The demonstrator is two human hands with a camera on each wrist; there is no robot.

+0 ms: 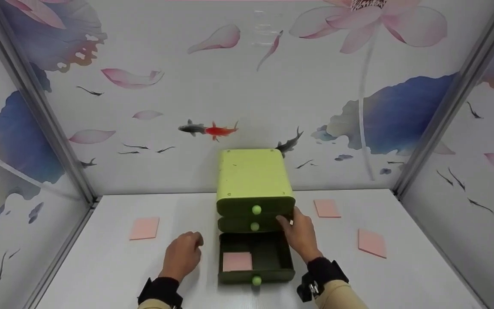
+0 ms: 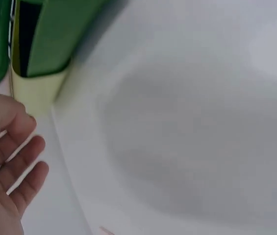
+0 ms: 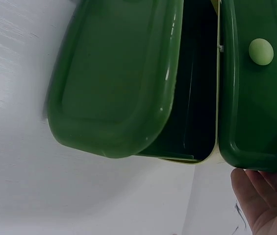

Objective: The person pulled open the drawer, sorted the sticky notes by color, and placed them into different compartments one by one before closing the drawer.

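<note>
A small cabinet (image 1: 253, 174) with a lime-green shell and dark green drawers stands against the back wall. Its bottom drawer (image 1: 272, 276) is pulled out, with a pink sticky-note pad (image 1: 237, 262) lying in its left part. The top drawer (image 1: 234, 207) and middle drawer (image 1: 233, 224) look pushed in. My right hand (image 1: 302, 234) grips the cabinet's right edge, thumb over the middle drawer's front and fingers (image 3: 248, 188) along the side. Left of the open drawer, my left hand (image 1: 182, 255) hovers with loosely curled fingers, holding nothing.
On the white table (image 1: 101, 266) lie more pink pads: one pad (image 1: 144, 228) to the left, another pad (image 1: 327, 208) behind the right hand, and a third pad (image 1: 372, 243) farther right. Printed panels (image 1: 152, 167) enclose the table at the back and sides.
</note>
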